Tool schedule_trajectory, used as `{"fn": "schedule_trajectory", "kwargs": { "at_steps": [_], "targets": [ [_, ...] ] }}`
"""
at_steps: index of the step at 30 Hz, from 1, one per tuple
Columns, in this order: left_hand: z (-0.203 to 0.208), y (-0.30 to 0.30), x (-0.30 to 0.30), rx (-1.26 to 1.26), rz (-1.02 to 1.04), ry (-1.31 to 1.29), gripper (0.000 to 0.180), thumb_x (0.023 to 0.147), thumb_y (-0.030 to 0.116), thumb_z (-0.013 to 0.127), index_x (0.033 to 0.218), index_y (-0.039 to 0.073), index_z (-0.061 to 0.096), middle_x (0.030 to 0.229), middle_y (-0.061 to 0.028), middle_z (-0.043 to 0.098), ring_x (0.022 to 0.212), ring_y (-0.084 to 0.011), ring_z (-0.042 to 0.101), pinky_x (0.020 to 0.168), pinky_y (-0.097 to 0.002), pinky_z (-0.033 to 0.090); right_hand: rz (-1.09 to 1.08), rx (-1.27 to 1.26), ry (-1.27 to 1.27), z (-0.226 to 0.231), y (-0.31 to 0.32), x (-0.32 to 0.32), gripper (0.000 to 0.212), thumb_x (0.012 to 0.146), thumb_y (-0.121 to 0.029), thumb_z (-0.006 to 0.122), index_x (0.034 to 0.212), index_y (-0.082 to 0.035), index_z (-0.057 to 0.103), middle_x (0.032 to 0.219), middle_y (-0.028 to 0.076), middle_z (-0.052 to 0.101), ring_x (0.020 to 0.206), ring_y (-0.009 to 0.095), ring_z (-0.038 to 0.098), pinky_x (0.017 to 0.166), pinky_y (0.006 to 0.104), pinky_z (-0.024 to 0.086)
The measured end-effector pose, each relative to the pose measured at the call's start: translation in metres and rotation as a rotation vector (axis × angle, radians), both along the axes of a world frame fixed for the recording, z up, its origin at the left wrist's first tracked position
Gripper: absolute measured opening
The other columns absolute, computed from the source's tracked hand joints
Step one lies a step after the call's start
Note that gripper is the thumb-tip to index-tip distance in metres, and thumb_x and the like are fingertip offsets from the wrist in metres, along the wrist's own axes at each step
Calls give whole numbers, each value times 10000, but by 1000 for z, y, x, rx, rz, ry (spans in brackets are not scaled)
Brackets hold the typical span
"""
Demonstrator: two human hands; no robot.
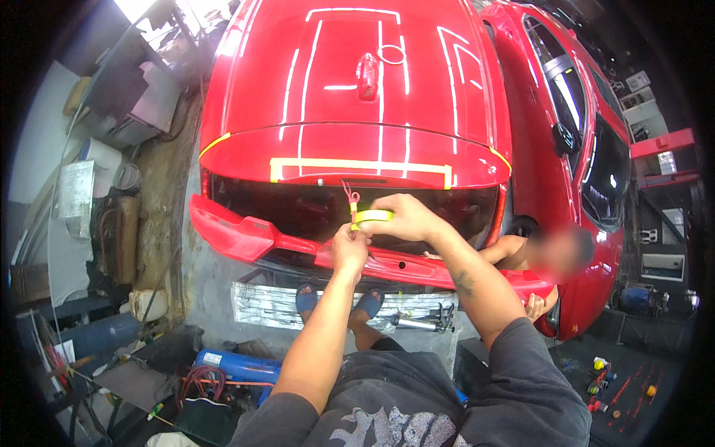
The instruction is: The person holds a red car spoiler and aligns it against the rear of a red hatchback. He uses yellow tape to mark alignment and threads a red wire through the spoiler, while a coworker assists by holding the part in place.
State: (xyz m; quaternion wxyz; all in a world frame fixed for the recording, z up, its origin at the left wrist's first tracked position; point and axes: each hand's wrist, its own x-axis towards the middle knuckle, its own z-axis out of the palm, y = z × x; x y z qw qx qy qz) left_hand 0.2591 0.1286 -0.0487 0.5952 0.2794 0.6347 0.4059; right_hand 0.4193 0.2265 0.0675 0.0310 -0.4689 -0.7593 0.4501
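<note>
My right hand (406, 217) grips a roll of yellow tape (374, 216) in front of the red car's rear window. Just below the roll, my left hand (348, 249) is closed at the lower end of a thin, looped red piece, like a wire (354, 198), with yellow tape on it. Thin ends stick up from this piece toward the rear spoiler (246, 156). Strips of yellow tape (361, 165) run along the spoiler. Under my hands lies a long red body panel (234, 229) across the car's rear. My fingertips partly hide one another.
A co-worker at the right has a hand (535, 307) on the panel's right end. A thin ring (391, 54) lies on the roof beside the antenna (366, 77). Another red car (573, 149) stands close at right. Behind me sits a blue tank (238, 366) with hoses.
</note>
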Motion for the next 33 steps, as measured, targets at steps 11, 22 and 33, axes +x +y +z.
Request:
{"fn": "schedule_trajectory", "kwargs": {
  "at_steps": [11, 22, 33],
  "targets": [
    [20, 1, -9, -64, 6, -290, 348, 1076, 12, 477, 1402, 59, 588, 1038, -60, 700, 784, -136, 655, 670, -304, 505, -69, -293, -38, 5, -2, 0, 437, 998, -478, 705, 992, -56, 818, 897, 177, 805, 845, 248, 789, 819, 421, 600],
    [1, -1, 4, -116, 366, -845, 363, 1031, 38, 488, 1372, 65, 612, 826, -2, 538, 674, -147, 506, 640, -342, 483, -175, 21, -315, -36, -13, 31, 559, 913, -621, 784, 778, -79, 818, 799, 203, 756, 825, 395, 768, 767, 510, 595],
    [-17, -5, 20, -230, 705, -1101, 246, 1182, 241, 463, 1150, 53, 618, 1057, -104, 747, 968, -252, 747, 934, -444, 627, -378, -23, -85, -128, -27, -13, 346, 823, -353, 893, 833, -41, 744, 770, 161, 744, 753, 251, 742, 712, 435, 571]
  ]
}}
